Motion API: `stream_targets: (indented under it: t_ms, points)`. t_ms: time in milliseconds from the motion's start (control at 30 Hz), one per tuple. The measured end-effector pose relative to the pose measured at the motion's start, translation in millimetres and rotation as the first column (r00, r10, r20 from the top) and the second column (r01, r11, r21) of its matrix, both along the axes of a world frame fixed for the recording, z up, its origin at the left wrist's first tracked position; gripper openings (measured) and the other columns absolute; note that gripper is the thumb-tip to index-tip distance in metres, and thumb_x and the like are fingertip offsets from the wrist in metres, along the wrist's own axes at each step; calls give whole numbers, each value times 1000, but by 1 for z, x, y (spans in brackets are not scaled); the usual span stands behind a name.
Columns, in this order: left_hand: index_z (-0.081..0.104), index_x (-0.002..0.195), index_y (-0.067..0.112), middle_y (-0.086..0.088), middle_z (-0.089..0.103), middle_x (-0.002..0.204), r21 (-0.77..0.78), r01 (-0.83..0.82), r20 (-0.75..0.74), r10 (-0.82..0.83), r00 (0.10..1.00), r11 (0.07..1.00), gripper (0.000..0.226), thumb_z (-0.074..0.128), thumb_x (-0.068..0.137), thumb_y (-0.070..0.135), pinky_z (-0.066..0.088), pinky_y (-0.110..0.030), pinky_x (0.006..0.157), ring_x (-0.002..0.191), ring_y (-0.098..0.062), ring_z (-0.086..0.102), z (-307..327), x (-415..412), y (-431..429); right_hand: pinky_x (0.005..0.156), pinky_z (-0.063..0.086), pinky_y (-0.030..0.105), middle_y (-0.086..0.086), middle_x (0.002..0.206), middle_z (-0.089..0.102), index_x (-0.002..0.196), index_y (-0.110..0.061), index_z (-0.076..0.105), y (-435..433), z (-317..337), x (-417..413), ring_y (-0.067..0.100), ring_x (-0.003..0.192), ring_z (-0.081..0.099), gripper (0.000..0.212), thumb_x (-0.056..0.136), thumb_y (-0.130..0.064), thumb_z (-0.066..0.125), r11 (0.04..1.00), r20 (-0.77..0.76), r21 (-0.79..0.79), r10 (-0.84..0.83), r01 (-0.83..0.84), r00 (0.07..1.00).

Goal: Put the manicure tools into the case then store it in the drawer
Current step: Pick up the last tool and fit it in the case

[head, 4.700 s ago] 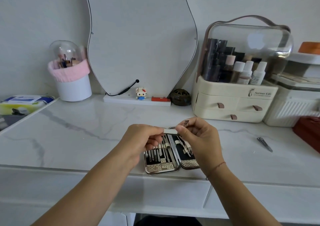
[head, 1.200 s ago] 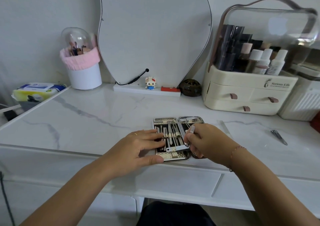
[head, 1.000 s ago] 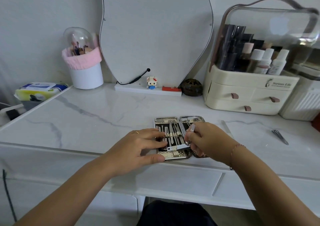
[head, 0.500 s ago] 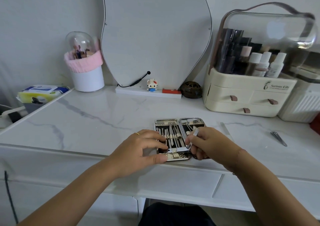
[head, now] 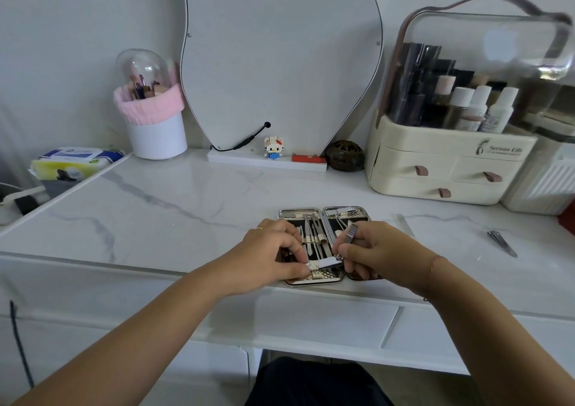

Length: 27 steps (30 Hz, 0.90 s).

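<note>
The manicure case (head: 323, 212) lies open near the front edge of the marble tabletop, with several metal tools strapped into both halves. My right hand (head: 378, 251) grips a metal nail clipper (head: 329, 262) with its textured lever raised. The clipper lies crosswise over the near end of the case's left half. My left hand (head: 267, 251) pinches the pale strap (head: 313, 272) at that end, right at the clipper's tip. A second loose clipper (head: 501, 243) lies on the table far to the right. A thin nail file (head: 405, 224) lies beside the case.
A cream cosmetics organiser (head: 448, 169) with small drawers stands at the back right, a curved mirror (head: 280, 57) at the back centre, and a brush holder (head: 155, 125) at the back left. A white desk drawer front (head: 326, 321) sits below the table edge.
The clipper, first held up in both hands, has come down onto the near end of the case's left half. My left fingers have curled from flat on the case to pinching the strap.
</note>
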State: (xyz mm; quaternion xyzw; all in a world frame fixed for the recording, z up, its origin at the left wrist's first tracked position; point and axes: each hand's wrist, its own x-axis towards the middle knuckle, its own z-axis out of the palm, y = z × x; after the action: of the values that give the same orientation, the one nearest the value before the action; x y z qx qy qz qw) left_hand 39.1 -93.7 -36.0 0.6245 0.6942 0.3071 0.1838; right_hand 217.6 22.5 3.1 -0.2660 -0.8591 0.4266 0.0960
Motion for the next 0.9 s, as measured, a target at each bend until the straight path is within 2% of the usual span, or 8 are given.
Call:
stream_targets:
  t_ms: [200,401,534,601,668,734,801,901]
  points:
    - [62,79,40,23,50,109,32,40,22,-41,999,999,13,71,80,32,30,-20,99,114,6,37,-2,-2,-3,52,44,19,3,59,61,88,1,60,-3,5,-9,12,47,52,16,90,-8,47,982,73,184,25,-38,997]
    - [61,82,33,19,54,112,11,80,55,-80,995,997,14,62,89,21,31,-20,99,117,2,39,3,-6,-5,52,43,14,-5,63,59,89,-11,58,-12,-1,-17,5,49,52,12,90,-13,47,947,102,317,16,-47,995]
    - [64,88,22,16,57,112,37,77,88,-80,993,996,9,59,90,15,34,-17,96,112,0,44,5,-8,-7,66,39,22,-11,75,54,93,-20,54,-16,3,-15,7,72,50,11,94,-19,43,884,159,456,34,-105,987]
    - [64,88,24,16,58,110,49,73,95,-77,993,996,6,59,90,20,36,-17,96,110,1,45,4,-7,-8,80,41,32,0,92,60,103,-12,56,-20,6,-14,19,89,53,20,97,-19,38,857,213,490,58,-158,975]
    - [64,88,27,18,59,107,58,65,93,-70,993,996,6,60,90,30,38,-19,95,109,1,46,3,-7,-8,84,37,30,8,102,58,106,-5,57,-22,8,-15,22,95,51,27,99,-19,35,816,274,520,119,-251,954]
    - [66,88,26,19,61,104,68,69,101,-75,992,995,21,60,85,45,39,-18,94,109,0,47,2,-8,-7,75,35,28,8,93,58,99,-4,60,-20,10,-16,19,86,50,29,98,-23,39,804,287,509,176,-305,942]
    - [68,91,25,16,62,104,80,76,117,-85,989,994,40,54,77,60,39,-15,93,109,1,47,2,-7,-7,69,41,25,5,80,65,94,-9,68,-11,14,-17,13,73,55,23,93,-26,51,853,240,431,205,-294,949]
    - [69,93,22,15,63,101,92,71,162,-86,983,993,47,54,73,63,42,-17,92,106,-1,51,3,-5,-9,57,43,15,-11,50,62,81,-21,72,-2,11,-21,3,48,54,6,81,-26,69,926,146,315,172,-211,974]
